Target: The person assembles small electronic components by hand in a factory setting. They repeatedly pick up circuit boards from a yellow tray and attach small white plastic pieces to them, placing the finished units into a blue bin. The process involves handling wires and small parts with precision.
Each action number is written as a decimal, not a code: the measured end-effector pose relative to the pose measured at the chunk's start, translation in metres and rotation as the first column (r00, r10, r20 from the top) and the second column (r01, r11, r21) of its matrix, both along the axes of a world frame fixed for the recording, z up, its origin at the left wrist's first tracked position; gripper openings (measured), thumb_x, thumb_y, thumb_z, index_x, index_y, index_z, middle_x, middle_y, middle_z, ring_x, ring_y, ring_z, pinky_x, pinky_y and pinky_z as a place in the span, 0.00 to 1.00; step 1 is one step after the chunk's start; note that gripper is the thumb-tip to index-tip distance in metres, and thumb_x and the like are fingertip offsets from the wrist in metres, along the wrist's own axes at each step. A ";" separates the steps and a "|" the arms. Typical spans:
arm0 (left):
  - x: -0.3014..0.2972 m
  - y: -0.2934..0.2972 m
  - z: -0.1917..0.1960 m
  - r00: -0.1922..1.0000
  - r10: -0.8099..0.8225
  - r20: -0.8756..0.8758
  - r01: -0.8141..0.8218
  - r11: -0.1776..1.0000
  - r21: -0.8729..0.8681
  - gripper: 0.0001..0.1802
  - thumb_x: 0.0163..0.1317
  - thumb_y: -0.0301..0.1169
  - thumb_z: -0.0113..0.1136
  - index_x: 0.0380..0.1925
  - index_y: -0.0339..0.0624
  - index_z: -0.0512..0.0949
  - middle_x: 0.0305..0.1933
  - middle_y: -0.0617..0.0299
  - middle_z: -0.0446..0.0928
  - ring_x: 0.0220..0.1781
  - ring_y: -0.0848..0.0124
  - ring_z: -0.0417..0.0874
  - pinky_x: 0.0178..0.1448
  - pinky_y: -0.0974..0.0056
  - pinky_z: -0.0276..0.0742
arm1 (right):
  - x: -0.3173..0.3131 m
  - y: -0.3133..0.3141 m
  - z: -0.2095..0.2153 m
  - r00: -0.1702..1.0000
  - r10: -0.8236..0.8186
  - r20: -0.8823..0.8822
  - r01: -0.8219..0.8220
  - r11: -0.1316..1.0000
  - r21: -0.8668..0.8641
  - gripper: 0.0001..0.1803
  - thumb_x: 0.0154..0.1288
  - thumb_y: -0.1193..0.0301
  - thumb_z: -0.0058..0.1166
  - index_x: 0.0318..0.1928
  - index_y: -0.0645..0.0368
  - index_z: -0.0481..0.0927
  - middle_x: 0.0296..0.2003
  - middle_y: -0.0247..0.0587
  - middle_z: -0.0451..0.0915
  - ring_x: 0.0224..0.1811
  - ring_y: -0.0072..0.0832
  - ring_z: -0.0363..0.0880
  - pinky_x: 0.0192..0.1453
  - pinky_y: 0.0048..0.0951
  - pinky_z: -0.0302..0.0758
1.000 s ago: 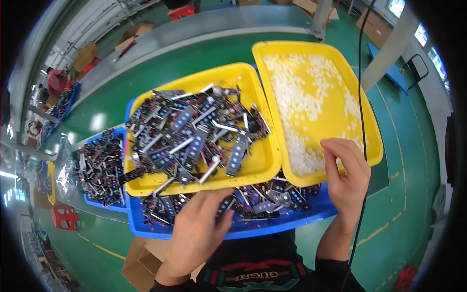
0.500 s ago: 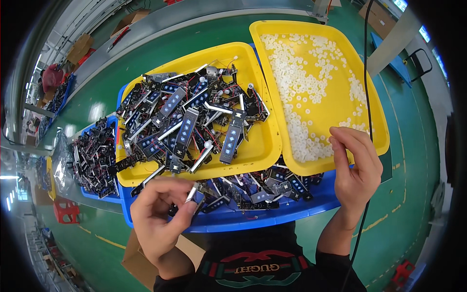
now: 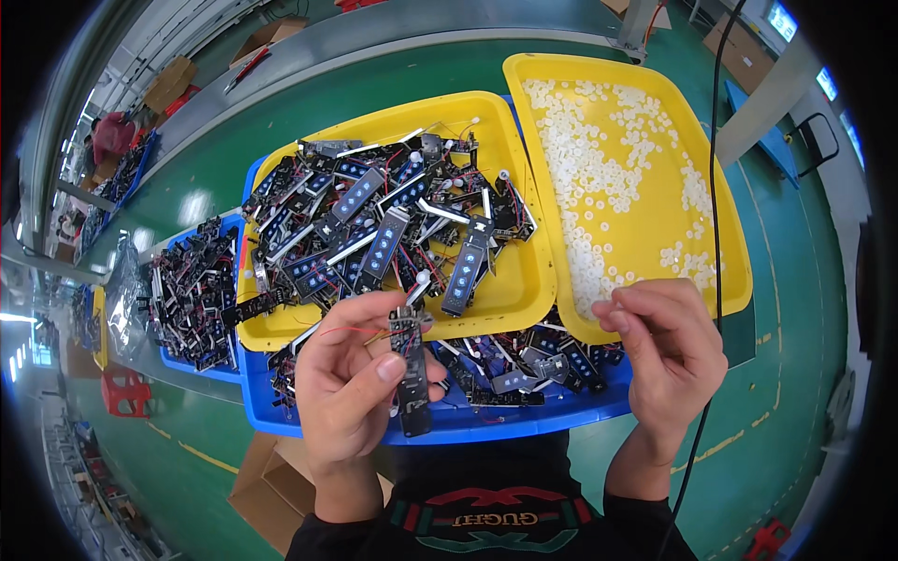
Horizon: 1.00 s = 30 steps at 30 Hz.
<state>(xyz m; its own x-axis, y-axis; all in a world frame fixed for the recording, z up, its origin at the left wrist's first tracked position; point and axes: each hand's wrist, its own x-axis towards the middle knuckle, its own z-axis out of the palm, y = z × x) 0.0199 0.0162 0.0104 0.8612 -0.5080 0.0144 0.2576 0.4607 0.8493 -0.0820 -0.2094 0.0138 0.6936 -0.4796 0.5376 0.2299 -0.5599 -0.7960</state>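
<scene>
My left hand (image 3: 341,402) grips a narrow black circuit board (image 3: 412,388) with thin red wires, its dark component side turned up. The board hangs over the front of a blue bin (image 3: 571,412). At the near edge of the right yellow tray (image 3: 669,201), my right hand (image 3: 678,360) has thumb and fingers pinched together; whatever lies between the tips is too small to make out. Small white plastic rings (image 3: 589,173) lie scattered in that tray. Similar boards with small screens (image 3: 382,245) and wires are heaped in the left yellow tray (image 3: 528,271).
More boards (image 3: 524,379) fill the blue bin beneath the trays, and another blue bin (image 3: 196,369) of them stands at left. A black cable (image 3: 716,206) hangs down across the right tray. An open cardboard box (image 3: 276,486) sits below, near a red stool (image 3: 125,391).
My left hand has brought the board up and right, turning its component side into view. My right hand has moved slightly down and left, still pinched. The whole view has shifted a little.
</scene>
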 end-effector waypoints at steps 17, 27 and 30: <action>-0.014 -0.026 -0.009 0.994 0.103 -0.041 -0.110 0.971 -0.211 0.36 0.52 0.20 0.71 0.60 0.35 0.65 0.34 0.53 0.77 0.34 0.59 0.85 0.40 0.52 0.87 | 0.007 0.045 0.005 0.902 0.424 0.084 -0.427 0.845 0.322 0.16 0.54 0.84 0.66 0.45 0.66 0.85 0.38 0.45 0.81 0.32 0.29 0.81 0.36 0.25 0.78; -0.024 -0.033 -0.008 0.965 0.204 0.167 -0.193 0.978 -0.077 0.30 0.52 0.13 0.67 0.51 0.39 0.62 0.37 0.43 0.81 0.34 0.65 0.85 0.40 0.65 0.84 | 0.010 0.053 -0.002 0.932 0.352 0.088 -0.362 0.914 0.183 0.18 0.51 0.84 0.66 0.45 0.67 0.84 0.38 0.45 0.81 0.36 0.30 0.80 0.38 0.26 0.76; -0.025 -0.031 -0.008 0.967 0.142 0.213 -0.142 0.990 -0.015 0.31 0.52 0.12 0.66 0.51 0.39 0.59 0.40 0.39 0.81 0.34 0.67 0.85 0.38 0.72 0.82 | 0.011 0.054 -0.005 0.950 0.295 0.098 -0.306 0.943 0.129 0.16 0.49 0.84 0.67 0.42 0.69 0.84 0.37 0.47 0.81 0.36 0.30 0.78 0.37 0.25 0.73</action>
